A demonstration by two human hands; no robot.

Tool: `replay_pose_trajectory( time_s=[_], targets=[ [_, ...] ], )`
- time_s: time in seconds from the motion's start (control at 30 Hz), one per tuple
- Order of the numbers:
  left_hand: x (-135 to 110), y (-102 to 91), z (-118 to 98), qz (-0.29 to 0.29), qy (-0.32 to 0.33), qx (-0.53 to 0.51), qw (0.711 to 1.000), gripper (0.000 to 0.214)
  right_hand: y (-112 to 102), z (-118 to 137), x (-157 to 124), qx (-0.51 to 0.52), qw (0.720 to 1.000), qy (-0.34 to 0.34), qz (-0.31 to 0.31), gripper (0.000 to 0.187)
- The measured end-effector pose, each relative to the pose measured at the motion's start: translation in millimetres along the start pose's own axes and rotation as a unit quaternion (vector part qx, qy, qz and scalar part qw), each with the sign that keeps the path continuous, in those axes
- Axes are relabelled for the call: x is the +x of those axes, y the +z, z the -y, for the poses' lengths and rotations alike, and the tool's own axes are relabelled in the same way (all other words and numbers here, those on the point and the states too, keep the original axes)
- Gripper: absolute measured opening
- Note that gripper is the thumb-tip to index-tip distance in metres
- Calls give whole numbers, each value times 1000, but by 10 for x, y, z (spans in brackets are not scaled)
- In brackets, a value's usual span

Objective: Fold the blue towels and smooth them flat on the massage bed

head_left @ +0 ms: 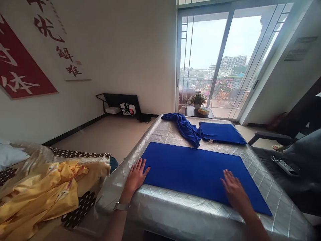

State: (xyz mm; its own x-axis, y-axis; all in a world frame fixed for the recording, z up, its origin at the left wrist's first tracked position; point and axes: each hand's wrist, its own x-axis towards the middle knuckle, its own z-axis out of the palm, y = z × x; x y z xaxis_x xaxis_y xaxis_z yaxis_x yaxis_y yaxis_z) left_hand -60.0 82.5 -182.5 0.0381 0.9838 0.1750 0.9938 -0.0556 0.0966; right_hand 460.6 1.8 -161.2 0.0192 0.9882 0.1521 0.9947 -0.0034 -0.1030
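Observation:
A large blue towel (190, 169) lies spread flat on a silver quilted mattress (160, 135). My left hand (136, 176) rests open at the towel's left edge, fingers stretched, partly on the mattress. My right hand (233, 189) lies flat and open on the towel near its front right part. Farther back a folded blue towel (222, 133) lies flat, and a crumpled blue towel (184, 127) sits beside it on the left.
A bed with a yellow and dotted blanket (45, 187) stands at the left. A dark sofa with a remote (284, 165) is at the right. Beyond the mattress are a small table with a potted plant (198, 100) and glass balcony doors (225, 60).

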Motion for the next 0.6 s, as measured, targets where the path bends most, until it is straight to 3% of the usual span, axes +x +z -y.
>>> replay_pose_trajectory(
  time_s=[0.17, 0.23, 0.3, 0.43, 0.6],
  targets=[
    [-11, 40, 25, -21, 9, 7, 1000, 73, -61, 1345, 280, 48, 993, -84, 68, 74],
    [-13, 53, 26, -27, 15, 12, 999, 74, -16, 1643, 351, 60, 989, -98, 90, 76],
    [-13, 66, 31, -28, 18, 14, 999, 75, 47, 1745, 372, 65, 988, -97, 102, 79],
    [-12, 95, 59, -32, 23, 11, 999, 77, 158, 1455, 284, 58, 991, -72, 96, 77],
    [-14, 132, 117, -33, 32, 8, 999, 79, 230, 445, 41, 0, 998, 4, 66, 78]
  ],
)
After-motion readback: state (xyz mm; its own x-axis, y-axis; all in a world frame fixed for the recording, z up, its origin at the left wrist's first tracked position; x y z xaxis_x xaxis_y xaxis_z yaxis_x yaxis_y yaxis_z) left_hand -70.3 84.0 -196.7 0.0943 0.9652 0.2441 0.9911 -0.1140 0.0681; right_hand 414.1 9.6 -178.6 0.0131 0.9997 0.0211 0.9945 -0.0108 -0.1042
